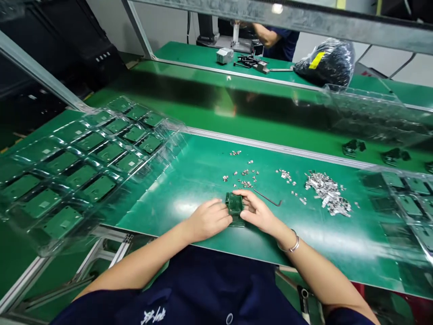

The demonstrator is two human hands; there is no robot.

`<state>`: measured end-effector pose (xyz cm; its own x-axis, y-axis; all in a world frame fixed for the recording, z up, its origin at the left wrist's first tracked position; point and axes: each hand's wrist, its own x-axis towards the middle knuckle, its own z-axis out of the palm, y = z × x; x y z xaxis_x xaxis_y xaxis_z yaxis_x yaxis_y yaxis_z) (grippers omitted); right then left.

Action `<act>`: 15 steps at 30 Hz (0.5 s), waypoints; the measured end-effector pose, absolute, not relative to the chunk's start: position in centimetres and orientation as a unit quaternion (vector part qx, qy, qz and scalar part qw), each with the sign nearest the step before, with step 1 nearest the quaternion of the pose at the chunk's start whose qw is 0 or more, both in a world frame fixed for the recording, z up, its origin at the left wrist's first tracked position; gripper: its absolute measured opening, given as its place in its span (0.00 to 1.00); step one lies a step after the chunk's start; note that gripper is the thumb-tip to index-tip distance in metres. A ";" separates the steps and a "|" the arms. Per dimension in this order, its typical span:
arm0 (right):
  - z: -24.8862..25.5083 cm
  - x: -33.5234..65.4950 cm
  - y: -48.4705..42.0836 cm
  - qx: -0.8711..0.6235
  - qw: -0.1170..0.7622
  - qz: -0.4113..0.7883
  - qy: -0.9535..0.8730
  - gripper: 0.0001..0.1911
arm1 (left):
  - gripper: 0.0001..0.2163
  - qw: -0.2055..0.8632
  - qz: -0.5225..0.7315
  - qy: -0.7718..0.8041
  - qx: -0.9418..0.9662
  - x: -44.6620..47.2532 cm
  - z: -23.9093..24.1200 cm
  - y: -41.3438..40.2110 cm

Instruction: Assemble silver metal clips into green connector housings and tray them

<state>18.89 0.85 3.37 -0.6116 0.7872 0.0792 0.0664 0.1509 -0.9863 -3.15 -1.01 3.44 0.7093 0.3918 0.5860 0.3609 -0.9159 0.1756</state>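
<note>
A small dark green plastic part [234, 205] rests on the green worktop [189, 189] near its front edge. My left hand [208, 220] grips the part's left side with curled fingers. My right hand [255, 210] pinches its right side and top; a bracelet sits on that wrist. Just beyond the part lie scattered small metal pieces [245, 177]. A larger heap of metal clips [327, 193] sits to the right. A thin dark hex key [269, 197] lies next to my right hand.
A clear blister tray [77, 167] with several green parts overhangs the left. Another clear tray [406, 203] lies at the right. A conveyor belt [237, 104] runs behind. Across it, another person's arm [267, 34], tools and a black bag [326, 63].
</note>
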 end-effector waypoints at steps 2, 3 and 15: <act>2.6 19.7 -0.1 -0.355 0.297 0.509 -0.726 0.28 | 0.04 0.062 0.330 0.201 0.920 -3.6 2.9 -0.8; 2.3 20.1 -0.4 -0.372 0.281 0.471 -0.749 0.30 | 0.06 0.076 0.331 0.219 0.915 -3.9 2.9 -0.2; 3.1 22.7 -0.5 -0.402 0.290 0.341 -0.799 0.24 | 0.11 0.164 0.171 0.531 0.813 -0.3 1.0 18.7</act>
<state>22.69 -0.53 3.07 -0.5087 0.8397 0.1903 0.4437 0.4451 -0.7778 -0.25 18.69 1.04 0.3767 0.9206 0.1031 0.8082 -0.3810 0.4490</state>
